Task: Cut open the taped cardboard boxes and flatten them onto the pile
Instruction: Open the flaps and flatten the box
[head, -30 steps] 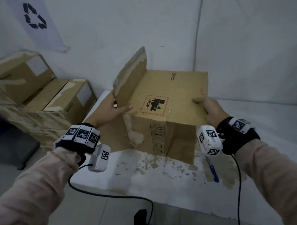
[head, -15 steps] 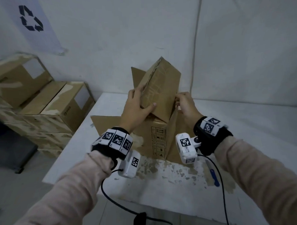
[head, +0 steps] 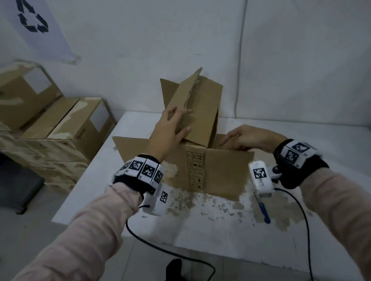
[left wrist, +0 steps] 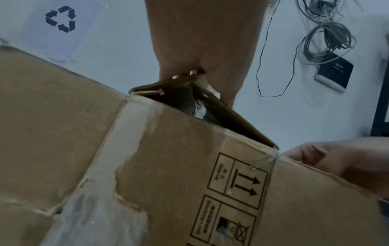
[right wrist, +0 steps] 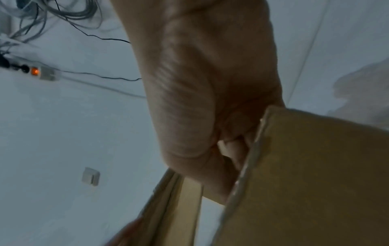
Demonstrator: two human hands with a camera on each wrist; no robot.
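An opened cardboard box (head: 202, 169) with handling symbols on its near corner stands on the white table (head: 215, 227). One top flap (head: 200, 102) stands raised; my left hand (head: 171, 130) grips it, fingers on its outer face and thumb at its lower edge. In the left wrist view the left hand (left wrist: 200, 41) pinches the flaps at the box's (left wrist: 168, 166) open corner. My right hand (head: 241, 138) reaches over the box's right panel (head: 229, 170). The right wrist view shows the right hand (right wrist: 200, 91) with fingers curled over that cardboard edge (right wrist: 315, 166).
A blue box cutter (head: 263, 211) lies on the table near its front right, beside torn paper patches. Several taped boxes (head: 53, 128) are stacked on the floor at the left, under a recycling sign (head: 32, 17). A black cable (head: 163, 248) hangs off the table's front.
My right hand has left the raised flap and moved right and down onto the box's right panel, which now spreads outward. The left hand stays on the raised flap.
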